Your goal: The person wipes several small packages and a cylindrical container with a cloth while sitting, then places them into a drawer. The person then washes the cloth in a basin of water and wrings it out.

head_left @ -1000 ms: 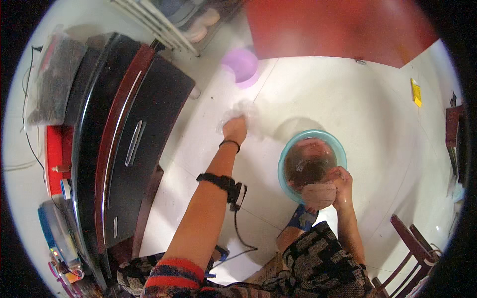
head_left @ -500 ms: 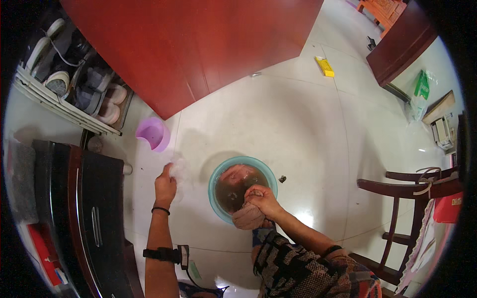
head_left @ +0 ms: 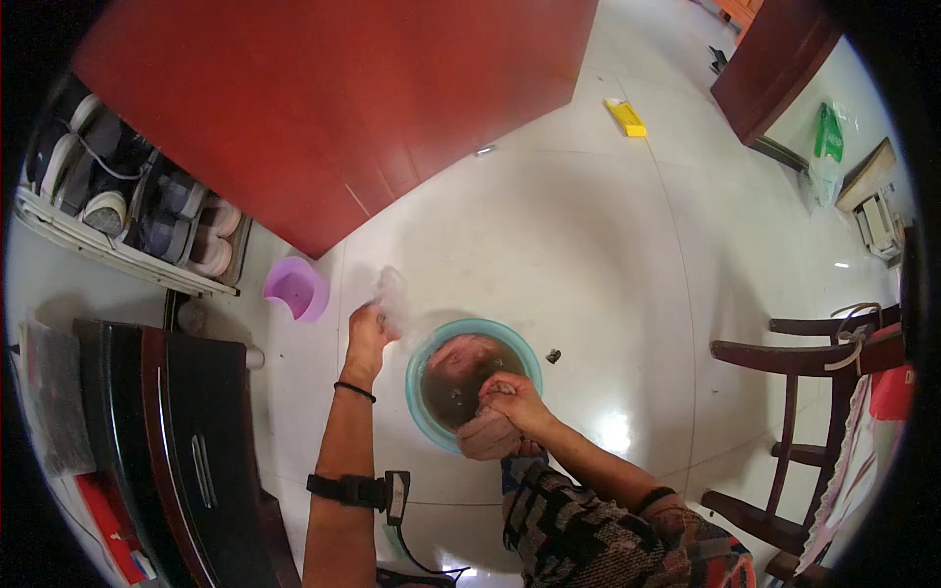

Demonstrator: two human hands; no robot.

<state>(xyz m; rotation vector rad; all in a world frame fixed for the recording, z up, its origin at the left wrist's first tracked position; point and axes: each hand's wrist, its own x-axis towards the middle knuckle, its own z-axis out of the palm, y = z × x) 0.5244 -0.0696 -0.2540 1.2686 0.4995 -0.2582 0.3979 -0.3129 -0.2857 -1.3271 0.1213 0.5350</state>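
Observation:
My left hand (head_left: pixel 369 338) is closed around a thin, see-through whitish piece of plastic film (head_left: pixel 392 296), held above the floor left of the basin. A teal plastic basin (head_left: pixel 416 390) with murky brown water stands on the floor in front of me. In the water lies a pinkish thing (head_left: pixel 463 355), whose kind I cannot make out. My right hand (head_left: pixel 517 404) grips the gathered top of a brownish cloth bundle (head_left: pixel 487 436) at the basin's near right rim. My foot, partly hidden, is just behind the bundle.
A purple plastic scoop-like tub (head_left: pixel 312 294) sits left of the basin. Beyond are a red door (head_left: pixel 343 108) and a shoe rack (head_left: pixel 118 257). A black cabinet (head_left: pixel 211 421) stands at left, a wooden chair (head_left: pixel 784 441) at right. A yellow box (head_left: pixel 625 119) lies farther off.
My left hand has moved right, nearer the basin, with the plastic film still in it. My right hand keeps its grip on the cloth bundle. The view has shifted slightly.

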